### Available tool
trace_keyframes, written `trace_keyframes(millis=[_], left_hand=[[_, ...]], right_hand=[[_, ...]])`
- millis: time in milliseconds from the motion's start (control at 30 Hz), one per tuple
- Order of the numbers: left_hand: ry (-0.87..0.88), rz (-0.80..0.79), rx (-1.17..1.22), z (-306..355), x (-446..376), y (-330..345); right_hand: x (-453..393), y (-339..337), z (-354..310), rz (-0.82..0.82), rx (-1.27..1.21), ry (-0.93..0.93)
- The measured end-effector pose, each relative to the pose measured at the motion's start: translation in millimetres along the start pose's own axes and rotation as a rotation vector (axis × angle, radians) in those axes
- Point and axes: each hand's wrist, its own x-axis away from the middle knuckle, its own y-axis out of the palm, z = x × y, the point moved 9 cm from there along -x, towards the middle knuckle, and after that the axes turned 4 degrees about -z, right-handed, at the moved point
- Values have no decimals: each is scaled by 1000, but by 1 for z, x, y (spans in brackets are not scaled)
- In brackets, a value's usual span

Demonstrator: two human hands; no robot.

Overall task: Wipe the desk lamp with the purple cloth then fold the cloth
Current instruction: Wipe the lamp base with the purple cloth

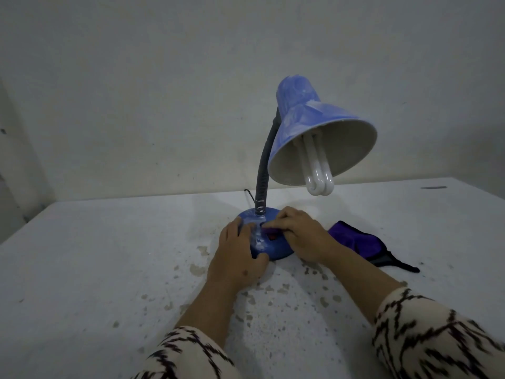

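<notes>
left hand (237, 253) lies flat, gripping nothing, on the blue desk lamp (269, 243) base on the table (95, 255); right hand (297, 232) seemingly pinches the purple cloth (363, 242) against it, rest trailing right.

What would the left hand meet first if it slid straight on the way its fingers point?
Probably the lamp's gooseneck. The left hand already rests on the lamp base, fingers aimed up and slightly right toward the stem, though depth is uncertain.
</notes>
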Motion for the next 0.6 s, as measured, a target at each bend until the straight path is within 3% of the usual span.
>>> trace_keyframes(millis=[100,333,500,600], left_hand=[[8,2,-7,0,-1,0],[14,13,16,2,1,-4],[14,11,14,3,1,-5],[20,7,6,3,1,-5]], right_hand=[[0,10,3,-73,59,-1],[2,7,5,-23,-40,-5],[8,1,23,46,-73,137],[14,1,22,14,-42,116]])
